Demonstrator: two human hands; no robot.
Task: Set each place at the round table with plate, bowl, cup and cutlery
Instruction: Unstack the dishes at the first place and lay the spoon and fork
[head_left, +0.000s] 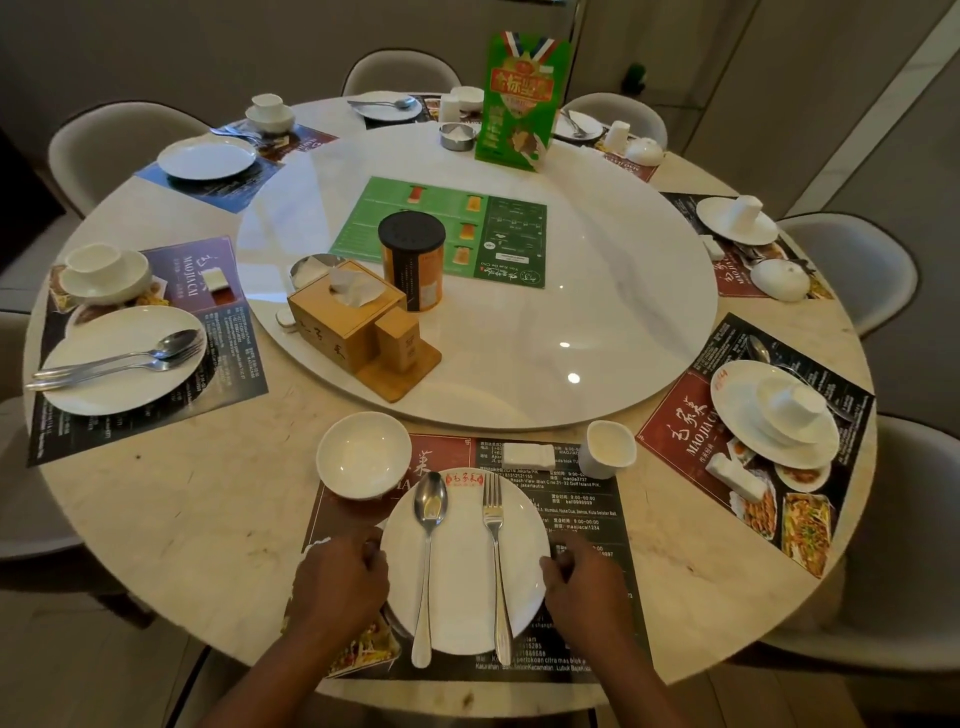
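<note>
Plate (462, 566): near placemat (571, 499), spoon (430, 535) and fork (494, 545) on it
Left hand (340, 577): grips left rim
Right hand (582, 582): grips right rim
Table (208, 519): round, beige, white turntable (597, 312) centre
Room: pale chairs (852, 265) around

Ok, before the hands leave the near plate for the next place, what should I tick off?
1. Plate sits on its placemat: ok.
2. Spoon and fork lie on the plate, apart: ok.
3. Bowl upright, beyond the plate's left: ok.
4. Cup upright, beyond its right: ok.
5. Left hand and right hand hold the plate's rim: ok.
6. Neighbouring plate on the right carries its bowl-and-cup stack: not ok.
</note>
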